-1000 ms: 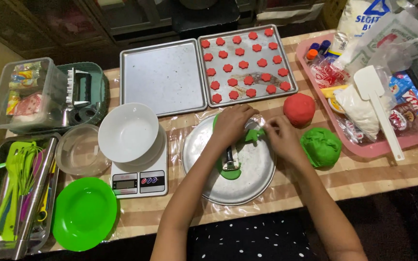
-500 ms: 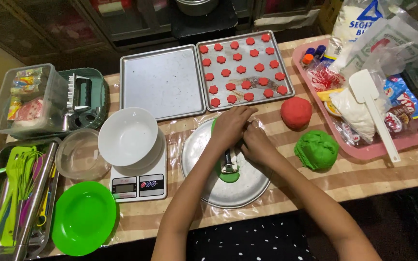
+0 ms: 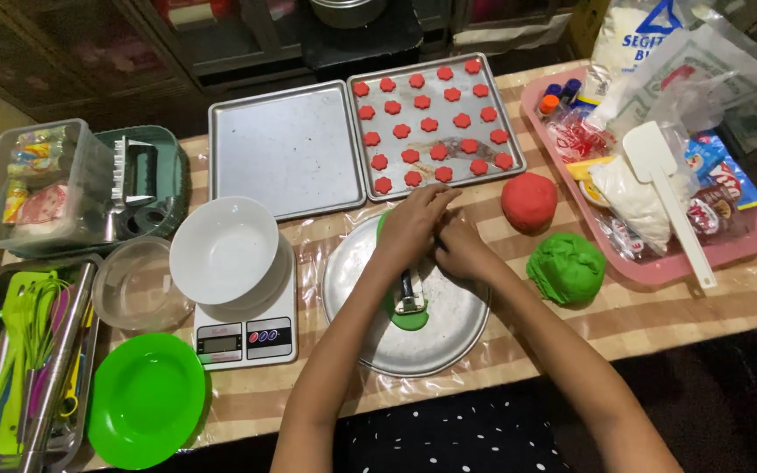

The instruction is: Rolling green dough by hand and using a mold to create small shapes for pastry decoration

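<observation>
My left hand and my right hand are pressed together over a round metal plate. A small metal tool with a dark handle sticks out below them, and my left hand is closed over its upper end. The tool's head rests on a flat piece of green dough. A sliver of green dough shows at the left edge of my left hand. My right hand's fingers are curled against the left. What they hold is hidden.
Right of the plate sit a red dough ball and a green dough ball. Behind are a bare baking tray and a tray of red cookies. A white bowl on a scale, a green plate and a utensil tray lie left; a pink tray lies right.
My right hand has moved left from beside the green dough ball and joined my left hand over the tool. The left hand stayed over the plate.
</observation>
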